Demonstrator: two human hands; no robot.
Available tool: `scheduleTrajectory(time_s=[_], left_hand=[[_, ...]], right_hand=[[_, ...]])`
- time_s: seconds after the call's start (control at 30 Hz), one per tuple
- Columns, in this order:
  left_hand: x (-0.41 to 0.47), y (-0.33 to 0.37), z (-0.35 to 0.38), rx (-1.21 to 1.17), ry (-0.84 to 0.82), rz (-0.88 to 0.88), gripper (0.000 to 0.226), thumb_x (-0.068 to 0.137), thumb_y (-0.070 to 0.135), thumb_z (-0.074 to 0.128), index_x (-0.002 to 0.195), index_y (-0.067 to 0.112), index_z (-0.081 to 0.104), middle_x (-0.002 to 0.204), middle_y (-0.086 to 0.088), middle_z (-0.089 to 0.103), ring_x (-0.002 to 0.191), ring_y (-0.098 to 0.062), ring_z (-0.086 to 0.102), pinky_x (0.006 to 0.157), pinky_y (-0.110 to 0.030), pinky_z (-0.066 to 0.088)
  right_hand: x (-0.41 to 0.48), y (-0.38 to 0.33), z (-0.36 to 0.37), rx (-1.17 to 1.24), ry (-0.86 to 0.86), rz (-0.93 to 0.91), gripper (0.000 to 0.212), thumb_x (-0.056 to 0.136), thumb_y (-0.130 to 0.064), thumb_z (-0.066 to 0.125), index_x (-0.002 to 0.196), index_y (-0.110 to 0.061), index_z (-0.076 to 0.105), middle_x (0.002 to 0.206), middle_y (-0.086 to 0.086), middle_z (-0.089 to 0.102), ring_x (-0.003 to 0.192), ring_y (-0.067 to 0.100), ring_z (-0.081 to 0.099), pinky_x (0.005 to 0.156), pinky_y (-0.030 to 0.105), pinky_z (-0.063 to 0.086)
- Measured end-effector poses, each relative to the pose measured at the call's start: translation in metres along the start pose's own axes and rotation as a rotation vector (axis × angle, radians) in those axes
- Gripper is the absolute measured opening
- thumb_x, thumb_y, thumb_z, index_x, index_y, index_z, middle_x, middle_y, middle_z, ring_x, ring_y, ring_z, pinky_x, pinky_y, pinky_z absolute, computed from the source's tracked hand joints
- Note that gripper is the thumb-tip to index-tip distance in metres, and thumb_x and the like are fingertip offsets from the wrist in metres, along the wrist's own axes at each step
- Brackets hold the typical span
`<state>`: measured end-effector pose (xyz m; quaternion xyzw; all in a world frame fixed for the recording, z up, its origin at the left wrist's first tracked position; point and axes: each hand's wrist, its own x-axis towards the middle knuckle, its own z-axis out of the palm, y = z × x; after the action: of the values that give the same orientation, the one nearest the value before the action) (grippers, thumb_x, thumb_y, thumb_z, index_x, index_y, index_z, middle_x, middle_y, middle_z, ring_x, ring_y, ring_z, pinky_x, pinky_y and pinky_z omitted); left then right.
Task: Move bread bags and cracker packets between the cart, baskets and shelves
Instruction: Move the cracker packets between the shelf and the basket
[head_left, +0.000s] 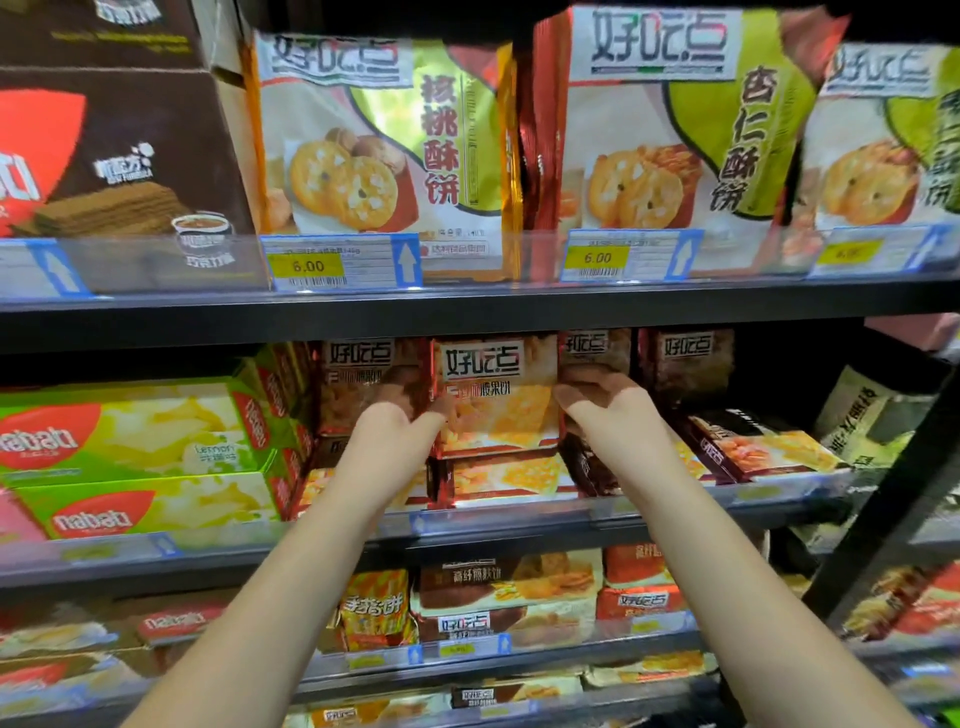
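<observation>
Dark metal shelves (519, 306) stand in tiers; a clear plastic lip (156, 265) fronts each, carrying blue-edged price labels (340, 262) with yellow patches; a black upright (893, 514) slants at right; shadow lies beneath each tier.

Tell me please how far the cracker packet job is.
Done: cracker packets lie stacked on the middle shelf. In hand: left hand and right hand grip one upright packet by its sides, above that stack. Left: unclear; no cart or basket is in view.
</observation>
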<state>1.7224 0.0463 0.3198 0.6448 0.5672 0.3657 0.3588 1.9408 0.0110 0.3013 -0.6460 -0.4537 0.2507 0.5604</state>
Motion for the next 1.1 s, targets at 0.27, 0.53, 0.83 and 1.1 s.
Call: scheduleTrajectory(time_s=[0.27, 0.53, 0.83, 1.1], left_hand=[[0.034, 0.001, 0.013, 0.006, -0.028, -0.026, 0.032, 0.1, 0.02, 0.063, 0.13, 0.028, 0.055, 0.121, -0.006, 0.067, 0.117, -0.026, 0.063, 0.104, -0.034, 0.047], [0.051, -0.031, 0.024, 0.01, -0.098, -0.034, 0.054, 0.082, 0.046, 0.064, 0.133, 0.033, 0.053, 0.123, 0.006, 0.067, 0.112, -0.018, 0.065, 0.101, -0.046, 0.055], [0.029, -0.01, 0.005, 0.141, -0.147, 0.009, 0.053, 0.095, 0.04, 0.063, 0.142, 0.024, 0.046, 0.132, 0.003, 0.064, 0.118, -0.02, 0.063, 0.101, -0.039, 0.054], [-0.019, 0.015, -0.028, 1.067, -0.026, 0.407, 0.047, 0.105, 0.041, 0.048, 0.147, 0.023, 0.04, 0.137, -0.005, 0.053, 0.124, -0.025, 0.053, 0.096, -0.037, 0.05]], right_hand=[[0.032, 0.005, 0.03, 0.084, 0.037, -0.017, 0.013, 0.095, -0.008, 0.07, 0.105, -0.017, 0.07, 0.103, -0.003, 0.074, 0.106, 0.019, 0.068, 0.102, 0.033, 0.053], [0.045, 0.022, 0.035, -0.039, 0.008, 0.009, 0.028, 0.093, -0.007, 0.067, 0.087, -0.034, 0.068, 0.106, -0.007, 0.074, 0.11, 0.023, 0.067, 0.105, 0.041, 0.052], [0.029, 0.003, 0.034, -0.393, -0.039, 0.062, 0.028, 0.098, -0.028, 0.064, 0.124, -0.019, 0.063, 0.105, 0.002, 0.069, 0.095, 0.023, 0.066, 0.084, 0.035, 0.057], [-0.043, -0.066, 0.046, -1.183, -0.279, -0.41, 0.019, 0.104, -0.045, 0.048, 0.099, -0.028, 0.042, 0.087, -0.005, 0.049, 0.098, 0.021, 0.059, 0.081, 0.035, 0.044]])
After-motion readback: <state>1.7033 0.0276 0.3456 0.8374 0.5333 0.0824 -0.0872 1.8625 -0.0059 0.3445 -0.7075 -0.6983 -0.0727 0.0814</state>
